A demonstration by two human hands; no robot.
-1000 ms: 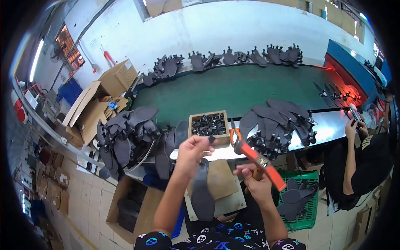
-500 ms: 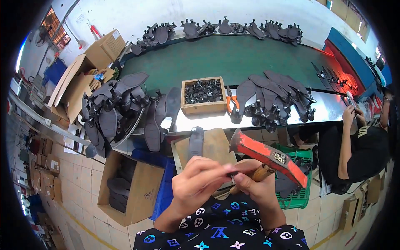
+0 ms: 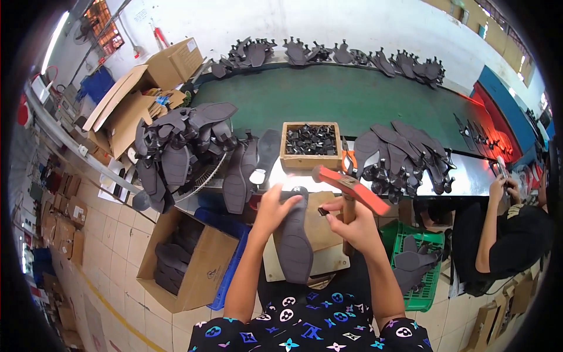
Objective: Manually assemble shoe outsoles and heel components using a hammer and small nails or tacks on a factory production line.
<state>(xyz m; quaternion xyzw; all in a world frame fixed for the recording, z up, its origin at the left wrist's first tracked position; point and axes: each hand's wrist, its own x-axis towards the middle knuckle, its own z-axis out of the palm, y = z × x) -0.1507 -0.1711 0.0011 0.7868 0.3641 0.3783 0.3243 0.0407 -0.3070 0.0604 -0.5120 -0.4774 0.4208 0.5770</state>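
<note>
My left hand (image 3: 272,210) has its thumb stretched apart from the fingers, beside the top end of a dark grey shoe sole (image 3: 295,249). The thumb reaches that end, and the fingertips are slightly blurred. The sole lies lengthwise over a tan board (image 3: 326,229) in front of me. My right hand (image 3: 356,226) is closed round the wooden handle of a hammer (image 3: 353,189) with a red head, held raised. Between its thumb and forefinger it also pinches a small black piece (image 3: 323,211), similar to those in the wooden box (image 3: 311,163).
Heeled soles are heaped in a wire basket (image 3: 176,158) at left and on the metal bench (image 3: 399,146) at right. Orange-handled pliers (image 3: 349,159) lie beside the box. A cardboard box (image 3: 205,276) and green crate (image 3: 433,290) flank me. A co-worker (image 3: 504,234) sits at right.
My hands have parted. The left left the small piece and went forward to the sole; the right keeps hammer and piece, now farther forward. More of the sole shows. The whole view has shifted.
</note>
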